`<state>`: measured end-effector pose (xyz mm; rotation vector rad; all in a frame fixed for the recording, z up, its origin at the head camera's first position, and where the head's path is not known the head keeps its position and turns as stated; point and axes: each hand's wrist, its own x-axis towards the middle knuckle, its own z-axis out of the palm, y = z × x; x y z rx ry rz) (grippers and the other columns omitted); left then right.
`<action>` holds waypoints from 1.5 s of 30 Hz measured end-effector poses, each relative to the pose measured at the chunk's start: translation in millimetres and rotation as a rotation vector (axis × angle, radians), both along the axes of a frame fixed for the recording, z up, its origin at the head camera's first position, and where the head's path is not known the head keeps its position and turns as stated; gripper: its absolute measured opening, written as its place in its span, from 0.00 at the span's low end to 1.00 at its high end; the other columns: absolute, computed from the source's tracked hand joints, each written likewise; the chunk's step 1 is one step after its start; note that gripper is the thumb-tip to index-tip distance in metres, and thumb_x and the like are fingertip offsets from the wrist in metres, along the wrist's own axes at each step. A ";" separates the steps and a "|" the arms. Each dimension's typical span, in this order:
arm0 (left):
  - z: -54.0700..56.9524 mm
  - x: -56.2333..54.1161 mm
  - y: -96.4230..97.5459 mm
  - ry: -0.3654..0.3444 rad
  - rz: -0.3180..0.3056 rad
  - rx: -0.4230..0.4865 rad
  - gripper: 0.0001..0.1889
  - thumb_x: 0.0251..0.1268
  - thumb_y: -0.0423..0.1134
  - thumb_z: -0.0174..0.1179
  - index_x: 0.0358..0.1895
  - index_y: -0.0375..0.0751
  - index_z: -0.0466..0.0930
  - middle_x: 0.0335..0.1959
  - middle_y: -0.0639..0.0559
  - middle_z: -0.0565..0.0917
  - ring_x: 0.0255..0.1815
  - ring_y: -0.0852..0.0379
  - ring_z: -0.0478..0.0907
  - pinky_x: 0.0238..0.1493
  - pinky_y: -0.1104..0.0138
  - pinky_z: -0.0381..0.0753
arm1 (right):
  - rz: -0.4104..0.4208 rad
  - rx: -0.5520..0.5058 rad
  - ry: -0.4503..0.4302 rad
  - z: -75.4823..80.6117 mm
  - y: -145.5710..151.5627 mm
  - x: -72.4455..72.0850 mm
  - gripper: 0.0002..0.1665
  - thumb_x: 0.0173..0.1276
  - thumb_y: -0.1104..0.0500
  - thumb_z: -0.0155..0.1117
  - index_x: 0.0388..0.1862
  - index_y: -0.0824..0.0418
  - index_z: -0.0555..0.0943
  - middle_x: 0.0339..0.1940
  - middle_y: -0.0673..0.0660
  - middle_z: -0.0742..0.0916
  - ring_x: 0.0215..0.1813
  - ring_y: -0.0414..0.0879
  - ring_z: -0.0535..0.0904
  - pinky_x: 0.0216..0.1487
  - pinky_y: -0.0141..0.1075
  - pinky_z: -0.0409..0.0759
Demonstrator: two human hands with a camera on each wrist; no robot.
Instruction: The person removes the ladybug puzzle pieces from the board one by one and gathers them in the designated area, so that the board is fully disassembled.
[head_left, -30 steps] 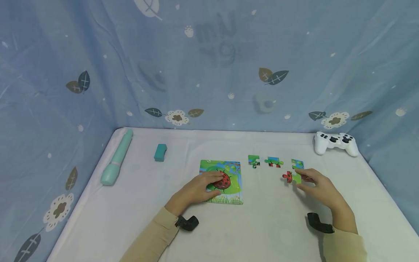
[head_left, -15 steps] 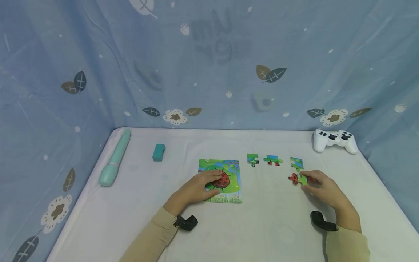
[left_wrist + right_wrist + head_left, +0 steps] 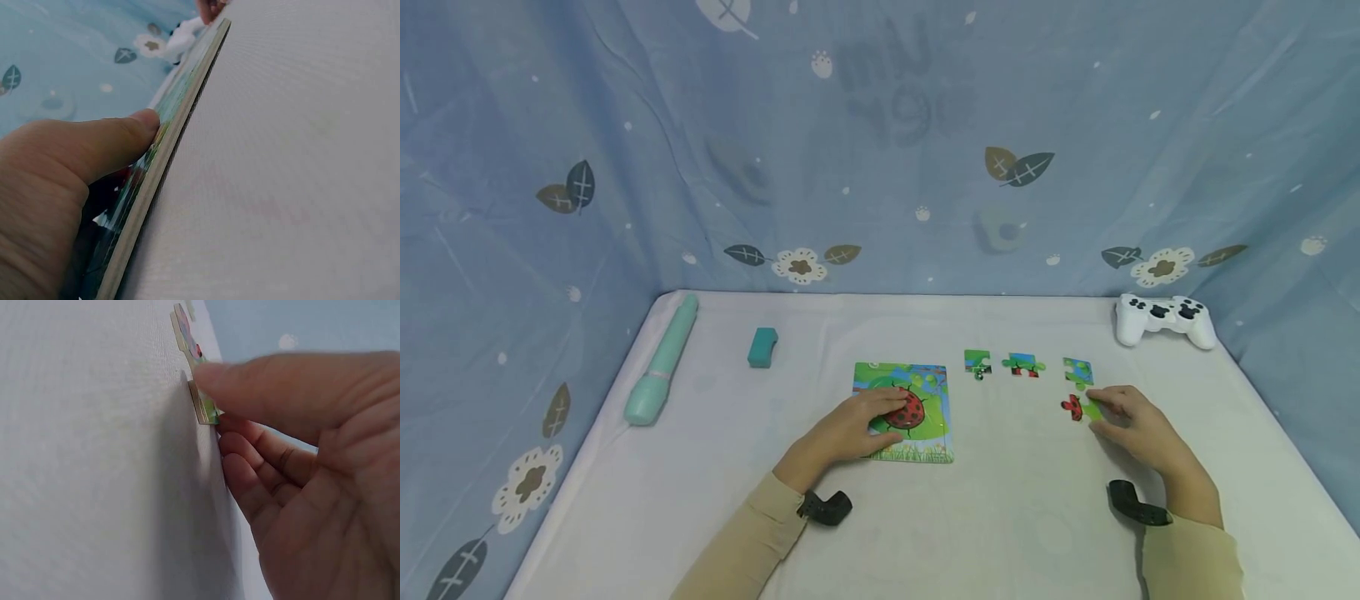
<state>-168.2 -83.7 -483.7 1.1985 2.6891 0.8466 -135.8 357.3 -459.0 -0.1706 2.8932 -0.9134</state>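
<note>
Left to right, then: the mint-green wand (image 3: pixel 659 367) lies along the left edge of my tabletop (image 3: pixel 1000 517), by the back left corner, probably put there to stay out of my way. Same guess for the teal block (image 3: pixel 762 347) near the back edge. My left hand (image 3: pixel 852 425) rests on the ladybird puzzle board (image 3: pixel 928 421), roughly midway between the side edges, fingers relaxed, not clutching it; I'd say that stops it skating around. Three loose pieces (image 3: pixel 1022 362) sit in a row past its right side, spaced apart, so each should be easy to grab. Just my side of the rightmost piece (image 3: pixel 1078 372), my right hand (image 3: pixel 1135 425) pinches the red-and-green piece (image 3: pixel 1074 407) by its green end, leaving the red bit uncovered. Can't tell if it's touching the tabletop. White controller's (image 3: pixel 1163 321) in the back right corner, likely just stashed.
</note>
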 end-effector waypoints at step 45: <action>-6.1 -6.8 -20.0 0.009 0.123 0.043 0.32 0.59 0.53 0.63 0.63 0.38 0.73 0.66 0.50 0.71 0.67 0.51 0.68 0.65 0.58 0.72 | 0.359 -0.217 -0.011 -2.4 -237.2 -34.0 0.34 0.59 0.59 0.70 0.63 0.70 0.71 0.57 0.65 0.75 0.52 0.52 0.74 0.51 0.45 0.77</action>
